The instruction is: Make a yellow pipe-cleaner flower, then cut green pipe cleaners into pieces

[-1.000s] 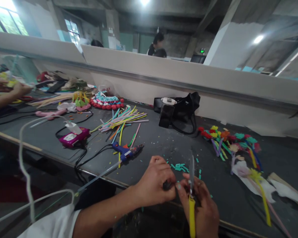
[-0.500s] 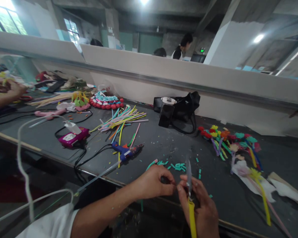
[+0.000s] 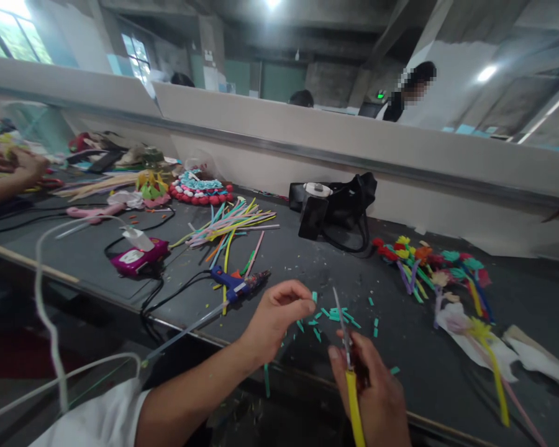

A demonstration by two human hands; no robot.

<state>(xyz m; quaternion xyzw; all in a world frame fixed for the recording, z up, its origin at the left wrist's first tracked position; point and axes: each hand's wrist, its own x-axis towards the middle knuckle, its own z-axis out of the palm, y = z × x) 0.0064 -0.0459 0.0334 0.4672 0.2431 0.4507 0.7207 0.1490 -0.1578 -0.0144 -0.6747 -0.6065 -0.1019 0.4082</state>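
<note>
Near the table's front edge, my left hand (image 3: 279, 316) has thumb and forefinger pinched together on a short teal piece (image 3: 314, 297) that shows at the fingertips. My right hand (image 3: 370, 379) is wrapped round scissors with a yellow handle (image 3: 353, 400), their blades pointing up and away from me. Several cut teal pieces (image 3: 338, 315) lie on the dark table between and beyond the two hands. A longer teal strip (image 3: 266, 380) hangs below my left wrist.
A blue glue gun (image 3: 235, 285) lies left of my hands, before a pile of coloured stems (image 3: 233, 221). Behind are a black bag (image 3: 354, 208) and phone (image 3: 312, 217). Fuzzy flowers (image 3: 419, 251) lie right. A purple power strip (image 3: 140, 256) and another person's hands (image 3: 23, 167) are left.
My left hand has moved up and away from my right hand. The scissors have shifted slightly left and down. Behind the partition, a person has moved right.
</note>
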